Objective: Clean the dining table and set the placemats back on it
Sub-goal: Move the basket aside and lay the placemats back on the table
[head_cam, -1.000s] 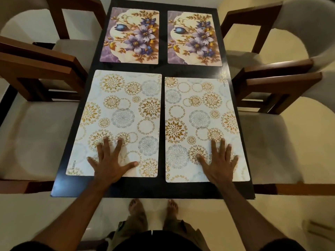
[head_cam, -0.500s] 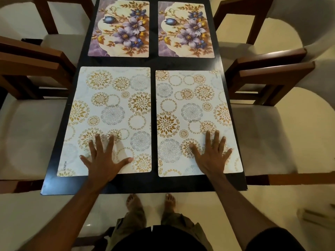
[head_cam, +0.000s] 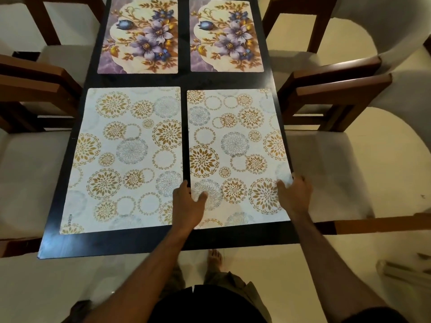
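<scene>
A: Nearest us, what are the hands doing?

B: Both are on the near right placemat (head_cam: 235,157). The left hand (head_cam: 187,207) grips its left edge, thumb on top and fingers seemingly tucked under. The right hand (head_cam: 295,197) pinches the right edge, where the mat slightly overhangs the dining table (head_cam: 130,241).

A: And how would that mat handle?

B: I'd judge it thin, light and flexible, probably with a smooth face. Held by one corner it would likely droop, so taking it at two opposite edges, as here, looks sensible. Sliding it on the dark top should be easy.

A: What sits beside it?

B: The near left placemat (head_cam: 126,159), same gold-circle pattern, lies flat and untouched, a narrow strip of table between the two.

A: Farther back?

B: Two floral placemats (head_cam: 140,36) lie side by side at the far end. Wooden chairs (head_cam: 335,99) flank the table on both sides.
</scene>
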